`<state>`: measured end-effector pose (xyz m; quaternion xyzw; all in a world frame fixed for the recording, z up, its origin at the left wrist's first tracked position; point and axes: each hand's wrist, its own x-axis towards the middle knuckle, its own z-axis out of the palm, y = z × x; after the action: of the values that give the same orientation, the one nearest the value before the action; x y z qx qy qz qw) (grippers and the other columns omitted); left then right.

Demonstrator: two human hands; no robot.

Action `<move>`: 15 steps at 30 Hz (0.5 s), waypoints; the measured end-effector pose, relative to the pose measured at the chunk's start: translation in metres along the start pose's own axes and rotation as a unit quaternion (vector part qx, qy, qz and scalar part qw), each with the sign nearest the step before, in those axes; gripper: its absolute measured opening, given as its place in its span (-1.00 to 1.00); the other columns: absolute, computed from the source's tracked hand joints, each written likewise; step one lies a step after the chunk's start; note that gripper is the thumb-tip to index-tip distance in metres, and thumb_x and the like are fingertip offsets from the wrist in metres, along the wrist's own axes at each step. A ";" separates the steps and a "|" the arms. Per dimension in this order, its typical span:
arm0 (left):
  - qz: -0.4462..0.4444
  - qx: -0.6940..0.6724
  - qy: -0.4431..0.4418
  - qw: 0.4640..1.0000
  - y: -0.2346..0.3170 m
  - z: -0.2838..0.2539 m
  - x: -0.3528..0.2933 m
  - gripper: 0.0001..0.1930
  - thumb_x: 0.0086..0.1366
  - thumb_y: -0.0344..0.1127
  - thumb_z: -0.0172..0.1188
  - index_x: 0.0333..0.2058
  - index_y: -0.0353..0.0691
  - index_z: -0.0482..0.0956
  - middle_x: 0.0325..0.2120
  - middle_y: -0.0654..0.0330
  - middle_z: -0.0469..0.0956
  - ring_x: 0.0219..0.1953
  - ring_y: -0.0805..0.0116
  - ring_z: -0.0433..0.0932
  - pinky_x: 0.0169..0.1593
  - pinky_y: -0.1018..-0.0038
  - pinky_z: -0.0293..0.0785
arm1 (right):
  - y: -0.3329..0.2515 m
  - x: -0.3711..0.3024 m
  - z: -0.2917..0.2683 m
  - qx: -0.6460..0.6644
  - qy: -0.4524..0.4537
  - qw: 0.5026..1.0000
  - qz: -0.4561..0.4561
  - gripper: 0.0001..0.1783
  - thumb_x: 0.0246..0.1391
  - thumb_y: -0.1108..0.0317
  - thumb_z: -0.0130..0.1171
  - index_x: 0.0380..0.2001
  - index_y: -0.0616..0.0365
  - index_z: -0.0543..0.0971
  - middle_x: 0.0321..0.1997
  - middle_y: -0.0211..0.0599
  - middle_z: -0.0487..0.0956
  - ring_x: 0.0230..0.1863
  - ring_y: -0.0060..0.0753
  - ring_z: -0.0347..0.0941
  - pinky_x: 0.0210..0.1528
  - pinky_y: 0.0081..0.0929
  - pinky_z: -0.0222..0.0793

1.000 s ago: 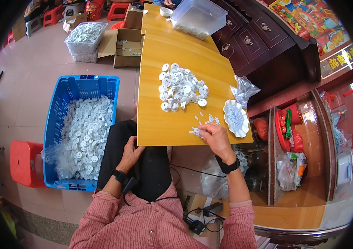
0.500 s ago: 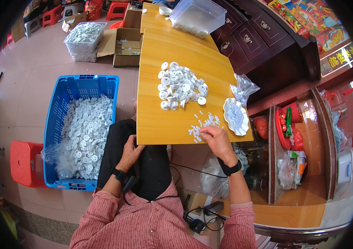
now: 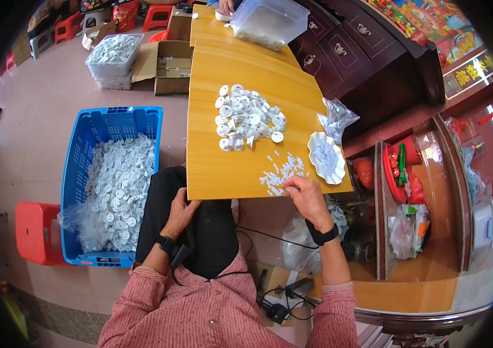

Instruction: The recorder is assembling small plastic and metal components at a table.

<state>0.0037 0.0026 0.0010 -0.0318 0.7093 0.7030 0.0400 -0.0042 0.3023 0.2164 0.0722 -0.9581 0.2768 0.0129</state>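
Observation:
On the near right part of the wooden table, my right hand (image 3: pixel 306 198) is pinched closed at the edge of a loose scatter of small white plastic pegs (image 3: pixel 278 173). What its fingertips hold, if anything, is too small to make out. My left hand (image 3: pixel 181 214) lies on my thigh against the table's front edge, thumb and fingers apart, with nothing seen in it. Beyond the pegs is a heap of white round plastic parts (image 3: pixel 249 118). A scalloped white dish (image 3: pixel 315 152) full of similar small pegs stands right of the scatter.
Left of my legs stands a blue crate (image 3: pixel 70 191) of white round parts, beside a red stool (image 3: pixel 36 233). A clear bag (image 3: pixel 338 119) lies behind the dish. A clear bin (image 3: pixel 269 22) and another person's hand (image 3: pixel 226 7) are at the table's far end.
My right hand has shifted slightly right along the scattered pegs. Another person's hand has come into view by the small bowl at the far end. My left hand has stayed put.

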 end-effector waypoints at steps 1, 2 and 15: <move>0.002 0.005 0.002 1.000 -0.001 0.000 0.000 -0.52 0.27 -0.10 0.31 -0.03 -0.38 0.48 -0.20 -0.01 0.62 -0.13 0.26 0.58 -0.05 0.38 0.47 | 0.003 0.000 0.001 0.004 0.008 1.000 0.001 -0.88 0.05 0.56 0.20 -0.31 0.27 0.64 -0.40 -0.02 0.66 -0.38 -0.12 0.64 -0.29 -0.33 0.51; 0.005 0.011 0.003 1.000 -0.001 0.001 0.001 -0.53 0.27 -0.10 0.31 -0.04 -0.38 0.49 -0.21 -0.01 0.62 -0.12 0.26 0.58 -0.04 0.38 0.47 | 0.005 -0.001 0.001 0.009 0.016 1.000 0.001 -0.88 0.05 0.55 0.19 -0.31 0.26 0.64 -0.40 -0.02 0.66 -0.38 -0.10 0.63 -0.29 -0.32 0.51; 0.032 0.002 0.008 0.999 0.003 0.001 0.001 -0.58 0.27 -0.16 0.30 -0.08 -0.40 0.49 -0.18 -0.03 0.63 -0.09 0.23 0.60 -0.01 0.38 0.47 | 0.014 -0.004 -0.005 -0.023 0.054 0.998 -0.017 -0.88 0.11 0.58 0.14 -0.31 0.28 0.65 -0.31 0.00 0.67 -0.29 -0.04 0.64 -0.23 -0.31 0.53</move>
<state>0.0021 0.0037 0.0038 -0.0145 0.7115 0.7024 0.0116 -0.0021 0.3173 0.2129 0.0733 -0.9607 0.2583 0.0708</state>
